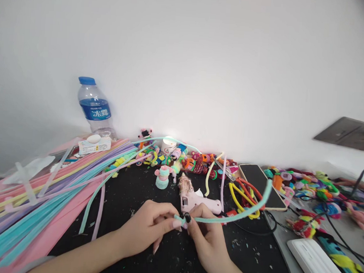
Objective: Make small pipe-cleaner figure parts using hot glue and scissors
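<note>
Between thumb and fingertips, my left hand (151,226) pinches the short end of a mint-green pipe cleaner (238,216). My right hand (204,233) pinches the same pipe cleaner close beside it, and the long free end curves up to the right. The bit between the fingertips looks bent, though fingers partly hide it. Just beyond my hands lies a pale pink glue gun (200,201), its nozzle end crusted brown. A small mint and pink pipe-cleaner figure (163,177) stands behind my left hand.
Bundles of coloured pipe cleaners (56,190) cover the left, below a water bottle (95,107). Finished figures line the wall. Red- and yellow-handled pliers (246,195), a phone (259,185), a white power strip (319,266) and black cables lie right.
</note>
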`<state>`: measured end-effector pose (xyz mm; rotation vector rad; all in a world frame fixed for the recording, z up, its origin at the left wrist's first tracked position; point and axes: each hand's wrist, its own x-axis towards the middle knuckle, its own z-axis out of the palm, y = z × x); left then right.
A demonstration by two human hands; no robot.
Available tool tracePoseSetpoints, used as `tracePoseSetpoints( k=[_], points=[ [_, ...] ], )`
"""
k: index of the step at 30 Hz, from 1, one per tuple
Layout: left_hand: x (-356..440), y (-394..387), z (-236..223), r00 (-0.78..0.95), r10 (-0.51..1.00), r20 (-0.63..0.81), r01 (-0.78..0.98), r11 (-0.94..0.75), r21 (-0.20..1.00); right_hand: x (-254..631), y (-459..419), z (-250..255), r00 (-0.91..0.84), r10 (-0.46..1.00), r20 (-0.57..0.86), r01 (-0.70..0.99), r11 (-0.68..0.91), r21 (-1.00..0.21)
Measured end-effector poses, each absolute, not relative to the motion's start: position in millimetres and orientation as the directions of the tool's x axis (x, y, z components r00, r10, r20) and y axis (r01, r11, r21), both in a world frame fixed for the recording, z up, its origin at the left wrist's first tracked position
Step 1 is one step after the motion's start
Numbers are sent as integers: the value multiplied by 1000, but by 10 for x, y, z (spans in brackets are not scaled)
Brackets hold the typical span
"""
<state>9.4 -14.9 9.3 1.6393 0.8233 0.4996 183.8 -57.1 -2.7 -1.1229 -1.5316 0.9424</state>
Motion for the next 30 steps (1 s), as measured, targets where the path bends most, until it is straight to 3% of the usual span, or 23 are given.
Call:
tracePoseSetpoints(
  k=[5,11,17,30],
  points=[
    [129,-131,7,665,698,-266,103,268,958,1835,-543,-13,-85,928,363,265,372,-889],
    [174,-132,-42,672,649,-357,64,430,901,1838,-542,6,-229,874,429,311,483,-818],
    [193,-127,41,639,653,-407,97,456,885,1827,-568,25,-290,862,416,320,497,-807],
    [186,-157,-49,662,690,-293,76,327,942,1812,-575,22,-170,935,312,334,352,-874]
  ],
)
